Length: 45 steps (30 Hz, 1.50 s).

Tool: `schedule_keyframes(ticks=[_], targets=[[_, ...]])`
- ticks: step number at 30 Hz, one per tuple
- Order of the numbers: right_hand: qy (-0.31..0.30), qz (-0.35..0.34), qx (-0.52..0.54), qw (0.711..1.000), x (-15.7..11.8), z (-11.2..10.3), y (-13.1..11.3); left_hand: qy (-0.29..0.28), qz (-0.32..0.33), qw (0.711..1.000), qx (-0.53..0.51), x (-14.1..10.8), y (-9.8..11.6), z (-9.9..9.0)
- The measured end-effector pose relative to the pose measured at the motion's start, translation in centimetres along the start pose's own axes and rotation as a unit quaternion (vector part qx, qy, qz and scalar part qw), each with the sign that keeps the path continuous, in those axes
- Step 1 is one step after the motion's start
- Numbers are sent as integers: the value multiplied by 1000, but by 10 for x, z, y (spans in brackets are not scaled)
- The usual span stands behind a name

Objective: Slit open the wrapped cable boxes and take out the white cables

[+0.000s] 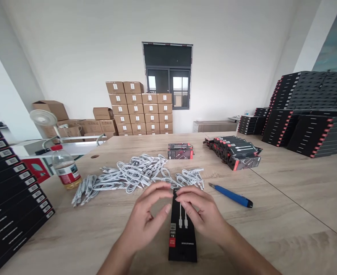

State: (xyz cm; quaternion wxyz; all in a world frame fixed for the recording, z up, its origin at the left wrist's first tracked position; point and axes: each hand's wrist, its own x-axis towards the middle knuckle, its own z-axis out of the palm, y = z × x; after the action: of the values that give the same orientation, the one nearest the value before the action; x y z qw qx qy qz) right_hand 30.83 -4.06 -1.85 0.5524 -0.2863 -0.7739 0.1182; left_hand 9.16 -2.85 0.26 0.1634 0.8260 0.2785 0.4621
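A window [167, 74] (dark-framed) interrupts the white wall [231, 65].

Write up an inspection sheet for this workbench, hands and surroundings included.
Surface: pale wood-grain tabletop, round dark hole near its far left edge.
Job's things: slim black box with printed cables, lying flat at near centre.
Clutter: blue-handled cutter to the right; clear plastic bottle with red cap to the left.
Grippers: bare left hand and bare right hand, fingers curved near the box; no held thing seen.
Cables: coiled white cables, heaped loosely beyond the hands.
Surroundings: stacked brown cartons beyond the table; stacked black boxes at both sides.
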Motion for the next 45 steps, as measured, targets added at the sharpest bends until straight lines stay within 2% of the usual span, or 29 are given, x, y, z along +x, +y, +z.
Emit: schedule_keyframes(ticks=[2, 6, 9, 12, 15, 20, 23, 26, 29, 32, 35, 37, 42, 45], targets=[[-47, 21, -5, 999, 1, -9, 5, -17, -48, 999, -14, 0, -6, -6], [-212, 55, -36, 975, -11, -20, 7, -95, -137, 985, -36, -1, -15, -11], [-306, 46, -117, 944, -26, -8, -1, -85, -190, 977, -44, -2, -21, -9], [-335, 58, -157, 927, -30, 4, -12, -79, -227, 970, -49, -1, -26, -10], [-281, 59, -119, 950, -17, 1, -20, -88, -230, 967, -59, -2, -25, -16], [-106, 73, 25, 991, -1, -18, -21, -107, -149, 976, -117, -2, -5, -12], [43, 103, 109, 988, -4, -18, -13, -79, -162, 974, -137, 0, 7, 1], [111, 106, 135, 979, -6, -13, -7, -79, -178, 965, -175, -1, 10, 13], [117, 84, 78, 986, -5, -11, -9, -54, -166, 961, -214, -4, 6, 18], [66, 46, 23, 997, -4, -10, -14, 19, -108, 956, -271, -5, 7, 17], [21, 34, 39, 998, -4, -8, -19, 61, -91, 964, -242, -3, 12, 13], [28, 50, 55, 997, -4, -5, -20, 74, -93, 974, -193, -1, 16, 12], [98, 82, 80, 989, -1, -2, -24, 94, -41, 983, -152, 1, 22, 10], [102, 83, 103, 986, 2, -2, -28, 98, -33, 985, -139, 0, 25, 8]])
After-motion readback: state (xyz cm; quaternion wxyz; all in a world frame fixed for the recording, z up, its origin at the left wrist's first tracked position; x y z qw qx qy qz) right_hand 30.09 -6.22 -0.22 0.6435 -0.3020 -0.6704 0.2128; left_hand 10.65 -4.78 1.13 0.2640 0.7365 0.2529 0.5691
